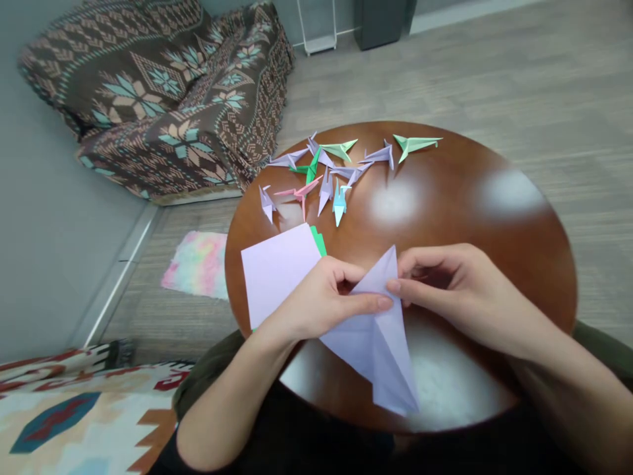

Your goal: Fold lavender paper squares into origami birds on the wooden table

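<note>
A partly folded sheet of lilac origami paper (390, 356) is held up between my two hands, over the near part of the table. My left hand (336, 297) grips it from the left, its thumb lying across the folded layers and the other fingers behind. My right hand (445, 284) pinches the paper's right edge near the upper point, between thumb and fingertips. Creases run down the paper, and a flap spreads out at its lower end. Left of it lies a stack of square paper (279, 270), lilac on top, with green edges (318, 240) showing.
Several folded paper cranes in lilac, green, pink and blue stand toward the far left of the round brown table (445, 191), among them a pink crane (301, 192) and a blue crane (340, 201). A sofa with a patterned cover (198, 112) stands beyond, near a pastel rug (198, 265).
</note>
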A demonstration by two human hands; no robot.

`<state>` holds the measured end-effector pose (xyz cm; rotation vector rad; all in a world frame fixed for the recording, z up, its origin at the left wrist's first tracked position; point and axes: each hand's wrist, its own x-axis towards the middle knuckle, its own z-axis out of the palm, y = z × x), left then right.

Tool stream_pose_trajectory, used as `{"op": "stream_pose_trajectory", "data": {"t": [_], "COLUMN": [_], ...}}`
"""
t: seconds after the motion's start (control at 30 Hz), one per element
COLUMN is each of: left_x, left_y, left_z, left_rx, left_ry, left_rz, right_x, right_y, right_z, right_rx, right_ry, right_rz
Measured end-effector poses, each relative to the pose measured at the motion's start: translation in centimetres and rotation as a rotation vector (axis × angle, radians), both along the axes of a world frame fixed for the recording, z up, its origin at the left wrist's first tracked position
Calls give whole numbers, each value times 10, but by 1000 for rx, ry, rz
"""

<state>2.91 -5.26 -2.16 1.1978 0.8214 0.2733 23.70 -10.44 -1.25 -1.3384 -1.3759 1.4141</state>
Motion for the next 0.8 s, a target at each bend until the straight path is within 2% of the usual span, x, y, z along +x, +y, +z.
{"op": "stream_pose_trajectory", "data": {"t": [0.3,0.47,0.8], "left_x": [10,9,7], "left_y": [-8,-8,-6], "left_z": [0,0,0], "left_rx": [40,81,78], "left_ry": [-9,48,5], "left_rz": [42,10,-36], "right_x": [-6,-8,-7], "right_y": [-4,-5,-4], "right_z": [1,-1,-3], "right_rx": [25,36,-62], "right_ry": [15,24,128], "right_rz": [-99,-112,-100]}}
